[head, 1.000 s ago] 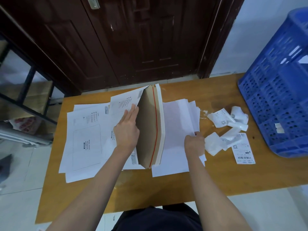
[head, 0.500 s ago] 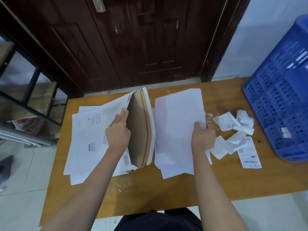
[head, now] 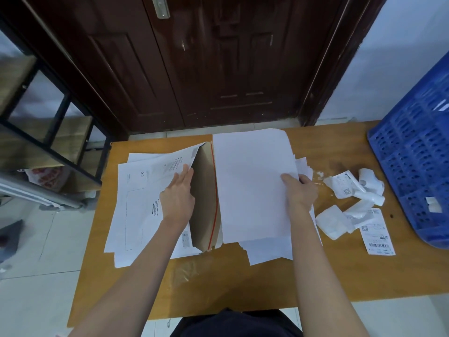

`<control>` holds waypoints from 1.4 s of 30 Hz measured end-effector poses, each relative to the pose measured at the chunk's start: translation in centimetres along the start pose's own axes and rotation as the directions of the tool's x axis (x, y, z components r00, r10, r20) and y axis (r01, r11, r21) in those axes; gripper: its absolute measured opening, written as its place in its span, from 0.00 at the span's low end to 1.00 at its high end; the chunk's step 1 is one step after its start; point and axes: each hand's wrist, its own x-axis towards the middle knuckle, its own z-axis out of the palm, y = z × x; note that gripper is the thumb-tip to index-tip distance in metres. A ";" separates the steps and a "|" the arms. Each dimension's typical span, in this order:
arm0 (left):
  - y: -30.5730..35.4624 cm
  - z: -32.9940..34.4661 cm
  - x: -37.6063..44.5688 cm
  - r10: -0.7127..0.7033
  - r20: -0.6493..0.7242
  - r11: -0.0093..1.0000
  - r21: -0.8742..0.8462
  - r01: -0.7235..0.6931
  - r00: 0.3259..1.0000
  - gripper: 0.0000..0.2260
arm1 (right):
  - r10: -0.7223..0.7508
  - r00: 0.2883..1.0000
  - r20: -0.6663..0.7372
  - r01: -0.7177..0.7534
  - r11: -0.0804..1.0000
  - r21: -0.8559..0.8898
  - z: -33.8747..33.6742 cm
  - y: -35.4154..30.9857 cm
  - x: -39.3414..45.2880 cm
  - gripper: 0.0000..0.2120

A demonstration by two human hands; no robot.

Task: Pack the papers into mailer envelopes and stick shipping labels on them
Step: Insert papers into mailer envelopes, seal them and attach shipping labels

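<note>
White paper held next to an open brown mailer

White sheets (head: 252,181) are pinched at their right edge by the right hand (head: 300,190), lifted over more loose paper. Just left of that grip, the left hand (head: 178,198), fingers straight, props open the mailer envelope (head: 205,198) on the wooden table (head: 243,288). Right of the grip lie crumpled label scraps (head: 352,190) and a flat shipping label (head: 377,232).

A dark wooden door (head: 218,57) stands behind the orange-brown desk (head: 218,283). A blue perforated plastic crate (head: 413,166) sits on its right end. To the left is a black metal rack (head: 48,132) over pale floor tiles (head: 31,276).
</note>
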 end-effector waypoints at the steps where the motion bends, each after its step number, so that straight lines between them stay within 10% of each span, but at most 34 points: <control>1: 0.0 0.0 0.0 0.001 -0.004 1.000 -0.008 -0.001 1.000 0.27 | -0.010 1.000 0.022 0.011 0.999 -0.035 0.2 -0.1 -0.2 0.04; 42: 1.7 -0.3 0.3 0.070 0.066 0.997 -0.031 -0.068 0.995 0.30 | -0.260 0.961 0.095 0.269 0.798 -0.540 2.6 -5.4 -3.3 0.08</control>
